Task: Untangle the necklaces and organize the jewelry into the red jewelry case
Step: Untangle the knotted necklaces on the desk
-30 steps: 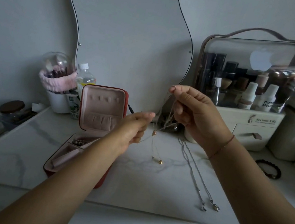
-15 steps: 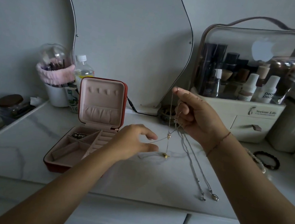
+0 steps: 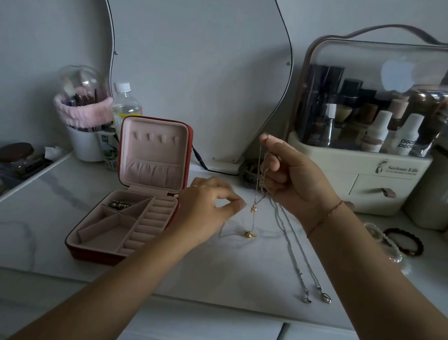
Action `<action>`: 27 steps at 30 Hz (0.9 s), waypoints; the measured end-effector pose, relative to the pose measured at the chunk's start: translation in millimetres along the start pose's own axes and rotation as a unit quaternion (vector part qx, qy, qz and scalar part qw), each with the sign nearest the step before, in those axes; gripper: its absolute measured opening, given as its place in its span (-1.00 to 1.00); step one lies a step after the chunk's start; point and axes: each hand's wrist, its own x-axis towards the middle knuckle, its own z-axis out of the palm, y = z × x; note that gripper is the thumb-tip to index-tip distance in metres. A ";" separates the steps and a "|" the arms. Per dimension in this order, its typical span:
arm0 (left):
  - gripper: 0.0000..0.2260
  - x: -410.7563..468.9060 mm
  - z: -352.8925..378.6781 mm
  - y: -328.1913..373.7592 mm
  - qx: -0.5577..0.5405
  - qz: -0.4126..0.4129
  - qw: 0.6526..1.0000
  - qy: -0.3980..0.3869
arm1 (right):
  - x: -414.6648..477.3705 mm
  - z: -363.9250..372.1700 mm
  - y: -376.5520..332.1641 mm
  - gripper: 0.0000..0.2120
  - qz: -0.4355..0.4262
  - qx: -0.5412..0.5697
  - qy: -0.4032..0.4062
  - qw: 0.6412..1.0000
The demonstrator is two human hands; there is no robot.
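The red jewelry case (image 3: 85, 253) lies open at left of centre, its pink lid upright, with small dark beads (image 3: 119, 204) in its back compartment. My right hand (image 3: 292, 178) is raised and grips a tangle of chains. A thin gold necklace (image 3: 258, 174) hangs from it, with a pink bead and a gold pendant (image 3: 250, 233) that touches the tabletop. Two silver necklaces (image 3: 296, 252) trail from the same hand across the marble to their pendants near the front edge. My left hand (image 3: 207, 207) pinches thumb to forefinger on a fine strand beside the pink bead.
A clear-domed cosmetics organiser (image 3: 365, 159) stands at back right, a wavy mirror (image 3: 192, 53) behind the case. A brush cup (image 3: 83, 135) and a bottle (image 3: 123, 104) stand at back left. A dark bead bracelet (image 3: 405, 243) and a pale one (image 3: 376, 233) lie at right.
My left hand dropped from the raised tangle to just above the tabletop near the pink bead. My right hand stayed up with the chains; the gold pendant now touches the table.
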 end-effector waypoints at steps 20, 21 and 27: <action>-0.92 -19.9 6.5 14.8 -0.236 -0.101 0.950 -0.175 | 23.9 -3.8 28.0 -0.85 0.011 0.157 0.022 0.987; -0.93 -20.9 7.7 13.7 -0.224 -0.096 0.952 -0.183 | 25.0 -3.5 28.0 -0.84 0.013 0.173 0.025 0.985; -0.94 -26.9 19.0 7.7 -0.176 -0.080 0.958 -0.211 | 27.9 -0.7 27.7 -0.84 0.024 0.229 0.024 0.973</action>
